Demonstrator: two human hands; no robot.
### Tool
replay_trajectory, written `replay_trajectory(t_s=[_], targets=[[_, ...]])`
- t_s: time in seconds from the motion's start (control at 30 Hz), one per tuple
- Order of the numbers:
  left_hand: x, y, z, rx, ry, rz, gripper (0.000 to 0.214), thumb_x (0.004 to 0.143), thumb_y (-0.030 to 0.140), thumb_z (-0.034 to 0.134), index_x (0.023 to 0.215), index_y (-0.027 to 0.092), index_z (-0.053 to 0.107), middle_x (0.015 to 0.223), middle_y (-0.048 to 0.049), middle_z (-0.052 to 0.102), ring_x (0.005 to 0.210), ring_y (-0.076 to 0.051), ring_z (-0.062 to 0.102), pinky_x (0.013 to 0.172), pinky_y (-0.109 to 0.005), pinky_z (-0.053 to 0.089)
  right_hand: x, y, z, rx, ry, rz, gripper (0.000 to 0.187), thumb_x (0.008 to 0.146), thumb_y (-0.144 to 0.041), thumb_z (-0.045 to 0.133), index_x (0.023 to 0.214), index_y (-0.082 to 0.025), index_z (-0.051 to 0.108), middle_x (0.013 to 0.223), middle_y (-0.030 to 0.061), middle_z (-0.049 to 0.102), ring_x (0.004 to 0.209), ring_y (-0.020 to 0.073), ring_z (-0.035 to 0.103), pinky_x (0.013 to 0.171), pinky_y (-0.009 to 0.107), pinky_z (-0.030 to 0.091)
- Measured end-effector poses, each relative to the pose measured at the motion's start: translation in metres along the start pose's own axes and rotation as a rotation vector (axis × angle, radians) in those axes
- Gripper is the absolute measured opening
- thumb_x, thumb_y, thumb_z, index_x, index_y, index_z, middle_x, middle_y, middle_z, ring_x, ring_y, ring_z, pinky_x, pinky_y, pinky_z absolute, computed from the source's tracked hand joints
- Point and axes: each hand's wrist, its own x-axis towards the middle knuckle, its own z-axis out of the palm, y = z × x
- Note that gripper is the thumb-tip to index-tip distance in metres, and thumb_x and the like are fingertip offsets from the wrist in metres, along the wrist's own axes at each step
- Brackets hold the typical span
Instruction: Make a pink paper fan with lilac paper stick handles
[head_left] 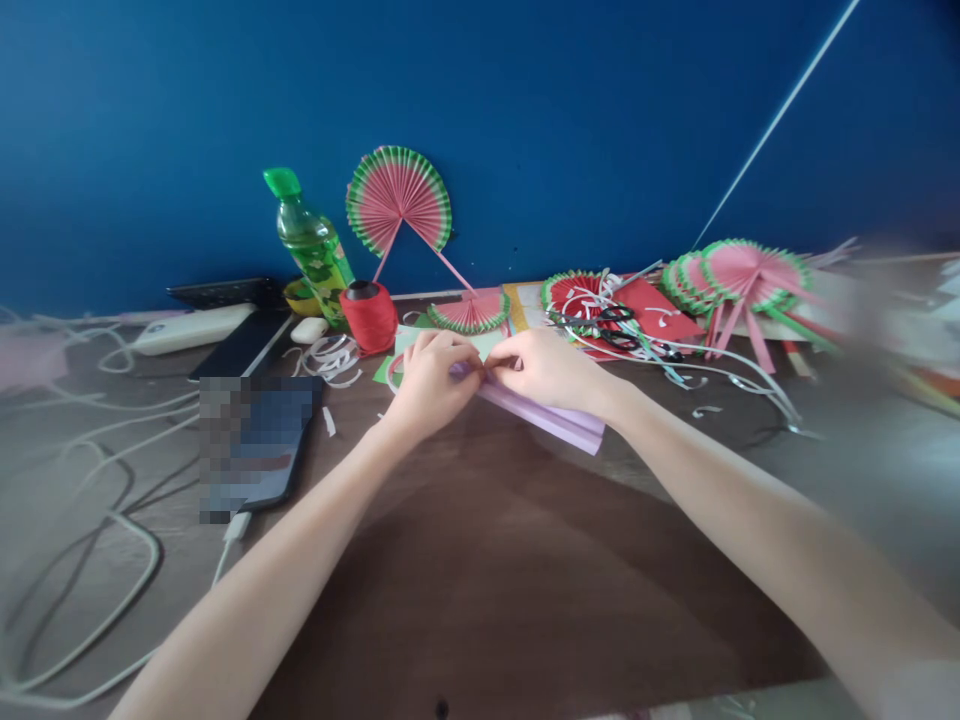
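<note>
A strip of purple paper (559,418) with lengthwise folds runs down to the right from between my hands. My left hand (439,375) pinches its left end, fingers curled in. Close beside it, my right hand (544,365) grips the same paper, its fingertips almost meeting the left ones. The creases right under the fingers are hidden. Behind the hands lie a pink and green paper fan (472,311) and pale green paper (411,342). A spool of red thread (369,318) stands to the left of them.
A finished round fan (398,195) leans on the blue wall. At left are a green bottle (311,245), a phone (274,440) on a cable and looping white cords. Black scissors (611,318), paper scraps and stacked fans (750,275) lie at back right on the dark table (480,590).
</note>
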Motion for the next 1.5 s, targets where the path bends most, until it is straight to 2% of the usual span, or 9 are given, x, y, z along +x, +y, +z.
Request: replay_trajectory(t_s=[0.5,0.7,0.83,1.0,1.1,1.23,1.4,1.47,1.5], targets=[[0.000,-0.004,0.002,-0.092,-0.018,-0.064,0.008,0.071,0.018,0.054,0.070,0.021,0.061,0.089,-0.0015,0.064,0.098,-0.022,0.050,0.093,-0.041,0.032,0.002,0.005,0.000,0.043,0.000,0.010,0.021,0.075,-0.014,0.049,0.075,-0.016,0.070,0.074,0.0035,0.070,0.065,0.0134,0.058,0.061,0.025,0.038],[0.004,-0.009,-0.002,-0.155,0.042,-0.093,0.007,0.069,0.018,0.053,0.062,0.019,0.055,0.089,-0.0026,0.063,0.095,-0.020,0.051,0.091,-0.036,0.035,0.003,0.013,-0.005,-0.001,-0.008,0.084,0.021,0.073,-0.013,0.049,0.076,-0.016,0.070,0.073,0.0038,0.069,0.065,0.0143,0.059,0.061,0.025,0.040],[0.007,-0.016,-0.012,-0.105,0.070,-0.199,0.011,0.067,0.019,0.050,0.056,0.018,0.051,0.084,-0.0029,0.063,0.090,-0.020,0.053,0.090,-0.035,0.035,0.005,0.024,-0.008,-0.022,-0.013,0.134,0.021,0.073,-0.012,0.051,0.077,-0.017,0.071,0.077,0.0037,0.070,0.069,0.0151,0.061,0.064,0.026,0.042],[0.009,-0.033,-0.026,0.068,0.078,-0.484,0.012,0.068,0.026,0.048,0.058,0.018,0.049,0.067,-0.0022,0.058,0.074,-0.020,0.052,0.071,-0.033,0.039,0.006,0.031,-0.011,-0.039,-0.040,0.184,0.019,0.074,-0.014,0.053,0.080,-0.015,0.071,0.085,0.0062,0.072,0.074,0.0165,0.063,0.068,0.027,0.045],[0.009,-0.044,-0.029,0.272,0.070,-0.557,0.015,0.071,0.026,0.046,0.058,0.019,0.048,0.072,-0.0059,0.060,0.083,-0.025,0.053,0.072,-0.037,0.039,0.006,0.032,-0.013,-0.017,-0.084,0.191,0.019,0.075,-0.016,0.053,0.082,-0.015,0.071,0.088,0.0058,0.072,0.077,0.0170,0.064,0.070,0.027,0.046],[0.006,-0.050,-0.029,0.452,0.080,-0.507,0.028,0.080,0.031,0.039,0.058,0.018,0.050,0.090,-0.0133,0.061,0.100,-0.034,0.049,0.080,-0.045,0.037,0.006,0.031,-0.013,0.048,-0.204,0.174,0.020,0.075,-0.017,0.053,0.085,-0.017,0.071,0.091,0.0038,0.072,0.081,0.0170,0.064,0.073,0.027,0.046],[0.006,-0.037,-0.029,0.456,0.238,-0.374,0.014,0.075,0.023,0.050,0.086,0.017,0.056,0.101,-0.0136,0.058,0.102,-0.032,0.049,0.084,-0.046,0.038,0.006,0.023,-0.006,0.104,-0.310,0.101,0.021,0.074,-0.015,0.053,0.085,-0.018,0.071,0.099,0.0042,0.070,0.086,0.0165,0.062,0.074,0.026,0.045],[0.007,-0.023,-0.029,0.336,0.203,-0.225,0.012,0.077,0.019,0.047,0.085,0.017,0.055,0.092,-0.0088,0.060,0.095,-0.025,0.052,0.082,-0.039,0.040,0.006,0.020,0.000,0.134,-0.330,0.084,0.021,0.074,-0.015,0.053,0.085,-0.017,0.070,0.096,0.0045,0.070,0.086,0.0165,0.062,0.073,0.025,0.044],[0.006,-0.014,-0.028,0.244,0.100,-0.127,0.011,0.078,0.018,0.045,0.081,0.017,0.056,0.086,-0.0058,0.061,0.089,-0.021,0.054,0.079,-0.035,0.042,0.006,0.019,0.003,0.151,-0.337,0.087,0.020,0.074,-0.016,0.053,0.085,-0.017,0.069,0.093,0.0045,0.070,0.084,0.0165,0.061,0.071,0.026,0.043]])
